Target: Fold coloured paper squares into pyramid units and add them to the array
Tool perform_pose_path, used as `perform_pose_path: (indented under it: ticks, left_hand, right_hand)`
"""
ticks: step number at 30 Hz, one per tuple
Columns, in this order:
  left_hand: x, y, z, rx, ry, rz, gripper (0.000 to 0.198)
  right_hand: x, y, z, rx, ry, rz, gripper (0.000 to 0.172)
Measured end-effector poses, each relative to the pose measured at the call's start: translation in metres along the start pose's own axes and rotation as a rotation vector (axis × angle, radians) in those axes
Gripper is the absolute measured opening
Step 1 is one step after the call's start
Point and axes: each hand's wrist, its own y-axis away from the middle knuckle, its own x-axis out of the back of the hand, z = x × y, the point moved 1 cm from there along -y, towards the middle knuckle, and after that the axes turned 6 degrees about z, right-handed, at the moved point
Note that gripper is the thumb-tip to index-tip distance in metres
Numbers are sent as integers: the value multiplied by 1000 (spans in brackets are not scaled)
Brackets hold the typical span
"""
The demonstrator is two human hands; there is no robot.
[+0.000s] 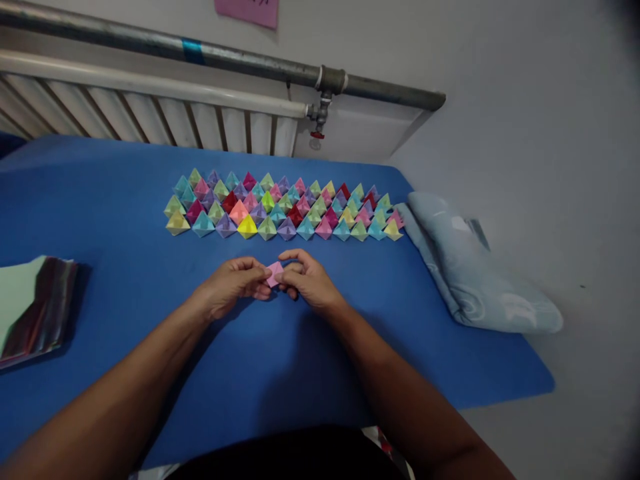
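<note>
Wore dark clothing (300, 460) at the bottom edge. Stretched both forearms (395, 373) forward above a blue worktop (310, 360). Held a small creased pink paper square (275, 275) between both hands, near the middle and just short of the rows. Gripped its left corner with the fingers of the left hand (235, 283), and its right side with the fingers of the right hand (309, 283), with one extended above the paper. Faced tight rows of multicoloured folded-paper pieces (277, 215). Had a paper stack (37, 310) well off leftward, and a folded pale-blue blanket (450, 267) just beside the rows' right end. Saw a white radiator (143, 113) and a grey pipe (250, 63) beyond.
</note>
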Motion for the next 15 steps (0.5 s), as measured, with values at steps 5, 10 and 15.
perform_pose_path:
  ticks: [5,10,15]
  left_hand:
    - [0,0,1,-174,-165,50,26]
    - [5,3,7,-683,-581,105,5]
    - [7,5,6,-709,-865,-127,15]
  right_hand:
    - [0,0,0,-69,26,25,30]
    - [-3,1,0,-57,170,4,24]
    - [-5,2,3,-81,347,18,22]
